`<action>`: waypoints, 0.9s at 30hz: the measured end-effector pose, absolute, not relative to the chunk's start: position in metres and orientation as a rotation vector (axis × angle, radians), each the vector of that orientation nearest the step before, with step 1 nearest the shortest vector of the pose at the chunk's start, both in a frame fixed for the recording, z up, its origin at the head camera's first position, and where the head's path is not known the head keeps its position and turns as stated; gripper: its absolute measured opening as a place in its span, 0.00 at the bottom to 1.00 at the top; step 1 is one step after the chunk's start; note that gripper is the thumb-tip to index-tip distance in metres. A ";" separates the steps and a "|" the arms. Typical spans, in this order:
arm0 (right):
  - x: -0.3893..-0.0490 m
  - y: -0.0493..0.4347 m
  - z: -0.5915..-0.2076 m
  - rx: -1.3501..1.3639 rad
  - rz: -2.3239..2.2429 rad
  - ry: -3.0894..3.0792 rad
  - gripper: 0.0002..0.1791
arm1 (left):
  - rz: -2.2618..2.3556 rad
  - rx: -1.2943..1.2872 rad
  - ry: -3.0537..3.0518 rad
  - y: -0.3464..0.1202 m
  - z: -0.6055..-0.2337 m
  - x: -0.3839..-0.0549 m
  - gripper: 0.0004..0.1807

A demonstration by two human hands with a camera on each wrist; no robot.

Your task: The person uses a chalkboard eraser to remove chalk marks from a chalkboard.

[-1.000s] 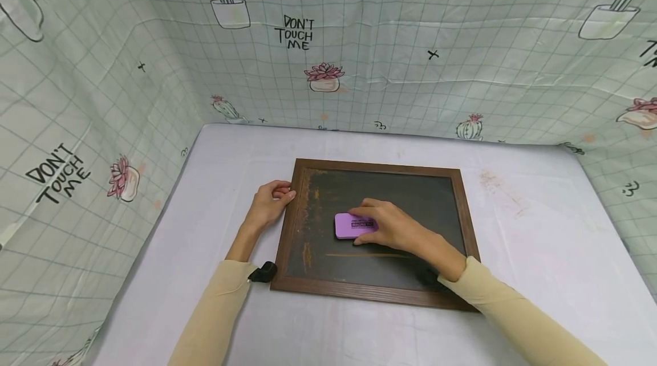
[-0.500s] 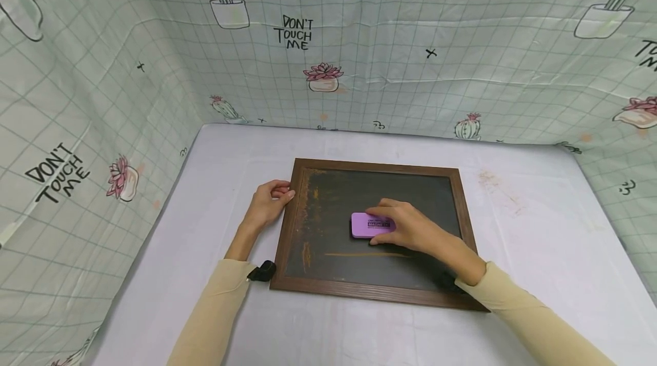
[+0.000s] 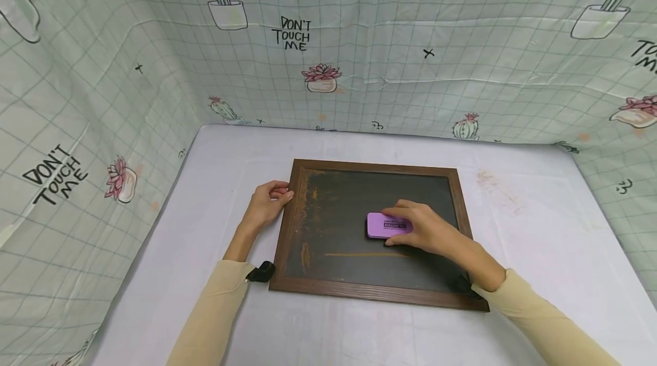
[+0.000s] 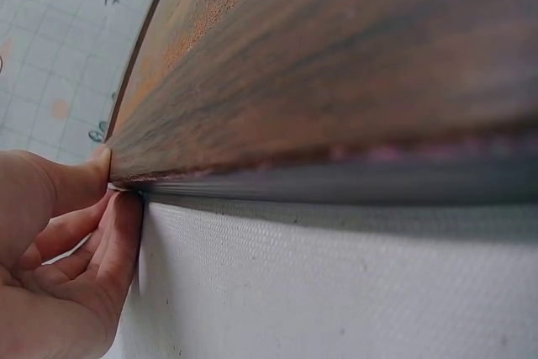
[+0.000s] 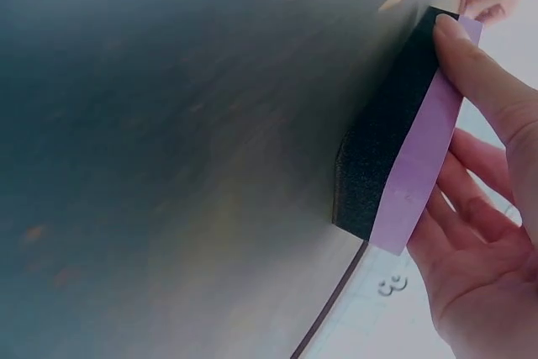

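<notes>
A chalkboard [image 3: 349, 195] in a brown wooden frame lies on the table in the head view. Orange-yellow chalk smears [image 3: 306, 256] mark its left side, and a thin chalk line [image 3: 354, 254] runs across the lower part. My right hand [image 3: 428, 232] grips a purple board eraser [image 3: 378, 226], thumb and fingers on opposite long sides. In the right wrist view the eraser's black felt [image 5: 387, 124] faces the dark board surface. At the frame's left edge, my left hand [image 3: 264, 204] pinches the wood, its thumb at the edge and the index finger just below in the left wrist view.
The table [image 3: 328, 332] has a white cover, with a faint orange dust patch [image 3: 487, 179] right of the board. A grid-patterned cloth [image 3: 380, 41] with cactus drawings hangs behind and at the sides. Dark wrist cameras [image 3: 260, 272] sit near each cuff.
My right hand has slid the eraser rightward across the board, from left of centre to right of centre. My left hand stays at the frame's left edge.
</notes>
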State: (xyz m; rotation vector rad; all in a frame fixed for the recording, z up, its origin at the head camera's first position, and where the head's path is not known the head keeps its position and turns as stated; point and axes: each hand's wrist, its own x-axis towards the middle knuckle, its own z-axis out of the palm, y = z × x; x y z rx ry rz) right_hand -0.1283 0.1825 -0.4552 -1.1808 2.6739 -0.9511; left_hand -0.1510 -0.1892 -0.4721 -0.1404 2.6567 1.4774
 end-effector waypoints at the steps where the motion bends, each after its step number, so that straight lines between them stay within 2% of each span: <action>1: -0.128 0.185 -0.456 -1.180 -0.953 2.679 0.31 | 1.476 -0.139 2.658 -0.189 -0.472 -0.151 0.19; 27: -0.114 0.225 -0.461 -1.122 -1.008 2.814 0.32 | 1.480 -0.135 2.660 -0.188 -0.470 -0.150 0.19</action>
